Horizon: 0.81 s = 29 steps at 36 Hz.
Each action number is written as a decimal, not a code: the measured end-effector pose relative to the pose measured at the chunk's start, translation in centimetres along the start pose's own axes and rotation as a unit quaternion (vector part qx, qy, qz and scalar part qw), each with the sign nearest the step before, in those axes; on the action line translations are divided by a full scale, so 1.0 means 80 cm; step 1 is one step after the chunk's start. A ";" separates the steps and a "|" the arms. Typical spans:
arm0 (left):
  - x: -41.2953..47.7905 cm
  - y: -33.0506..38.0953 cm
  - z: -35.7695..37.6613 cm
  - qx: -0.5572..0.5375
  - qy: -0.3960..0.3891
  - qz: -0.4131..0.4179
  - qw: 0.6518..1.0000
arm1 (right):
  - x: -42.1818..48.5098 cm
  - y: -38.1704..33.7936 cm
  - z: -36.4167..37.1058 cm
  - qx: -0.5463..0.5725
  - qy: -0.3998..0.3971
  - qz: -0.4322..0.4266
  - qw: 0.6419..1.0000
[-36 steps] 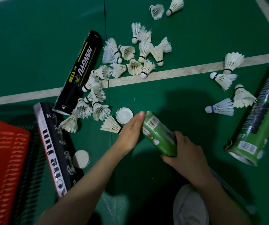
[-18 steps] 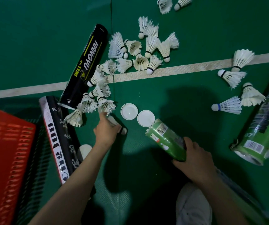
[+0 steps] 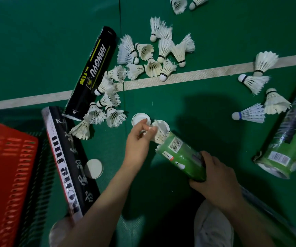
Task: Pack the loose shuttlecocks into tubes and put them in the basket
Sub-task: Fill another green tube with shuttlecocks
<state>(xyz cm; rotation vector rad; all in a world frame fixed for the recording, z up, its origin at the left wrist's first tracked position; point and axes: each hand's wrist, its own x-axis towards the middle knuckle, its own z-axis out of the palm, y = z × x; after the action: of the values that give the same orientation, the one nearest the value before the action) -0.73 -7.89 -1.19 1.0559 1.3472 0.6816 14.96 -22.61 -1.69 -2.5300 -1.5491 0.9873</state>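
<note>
Here, with the red basket (image 3: 10,166) waiting at far left, our left hand (image 3: 138,145), its grip pinching a shuttlecock (image 3: 158,132), seems to be feeding it into the mouth of the green tube (image 3: 183,157). Our right hand (image 3: 216,177) clasps that tube's lower end. Next we must steer the feathers past the rim; the floor (image 3: 224,131) to the right offers room.

Basket (image 3: 10,166): far to your left, a spare tube (image 3: 68,163) lying along its right side.
Tube (image 3: 181,155): in your right hand (image 3: 218,180), mouth toward your left hand (image 3: 138,141), a shuttlecock (image 3: 159,134) at the mouth.
Loose shuttlecocks (image 3: 154,68): beyond your hands, around the floor line (image 3: 206,74).
</note>
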 end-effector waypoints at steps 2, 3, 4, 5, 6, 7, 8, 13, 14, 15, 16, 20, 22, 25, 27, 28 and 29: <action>-0.004 -0.001 0.006 -0.008 -0.048 -0.002 0.999 | 0.000 -0.002 -0.001 0.002 0.005 -0.004 1.000; -0.008 0.000 0.009 -0.009 -0.069 -0.001 0.998 | 0.000 -0.004 -0.002 0.003 0.009 -0.006 1.000; -0.012 0.001 0.010 0.010 -0.083 0.003 0.997 | 0.000 -0.005 -0.003 0.004 0.015 -0.008 1.000; -0.017 0.004 0.011 0.033 -0.095 0.010 0.995 | 0.001 -0.007 -0.004 0.004 0.024 -0.008 1.000; -0.021 0.009 0.011 0.060 -0.102 0.015 0.993 | 0.002 -0.008 -0.007 0.004 0.032 -0.007 0.999; -0.025 0.013 0.010 0.081 -0.106 0.017 0.991 | 0.002 -0.009 -0.009 0.003 0.038 -0.005 0.999; -0.027 0.017 0.009 0.100 -0.112 0.023 0.988 | 0.003 -0.010 -0.011 0.003 0.041 -0.004 0.999; -0.028 0.022 0.005 0.136 -0.157 0.036 0.978 | 0.004 -0.013 -0.013 0.013 0.055 -0.016 0.998; -0.028 0.019 0.005 0.136 -0.161 0.034 0.977 | 0.004 -0.014 -0.013 0.013 0.053 -0.016 0.998; -0.029 0.018 0.006 0.139 -0.165 0.036 0.976 | 0.004 -0.015 -0.012 0.015 0.053 -0.016 0.998; -0.030 0.018 0.007 0.143 -0.165 0.039 0.975 | 0.005 -0.016 -0.012 0.015 0.053 -0.016 0.998; -0.030 0.015 0.005 0.163 -0.173 0.040 0.971 | 0.005 -0.020 -0.011 0.008 0.050 -0.013 0.999; -0.027 0.014 0.005 0.159 -0.178 0.043 0.970 | 0.007 -0.021 -0.010 0.007 0.055 -0.011 0.998; -0.023 0.012 0.007 0.149 -0.181 0.044 0.971 | 0.009 -0.022 -0.011 0.009 0.057 -0.004 0.998; -0.018 0.010 0.008 0.137 -0.183 0.038 0.973 | 0.010 -0.022 -0.011 0.015 0.056 0.000 0.998; -0.016 0.010 0.009 0.118 -0.183 0.033 0.976 | 0.010 -0.021 -0.010 0.018 0.057 0.002 0.998; -0.015 0.011 0.011 0.097 -0.175 0.026 0.979 | 0.010 -0.021 -0.010 0.021 0.056 0.005 0.998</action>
<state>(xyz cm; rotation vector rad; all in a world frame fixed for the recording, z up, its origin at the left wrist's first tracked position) 0.07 -8.77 0.06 1.3044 1.0952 0.3828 14.32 -20.88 -0.90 -2.5193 -1.4733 0.8522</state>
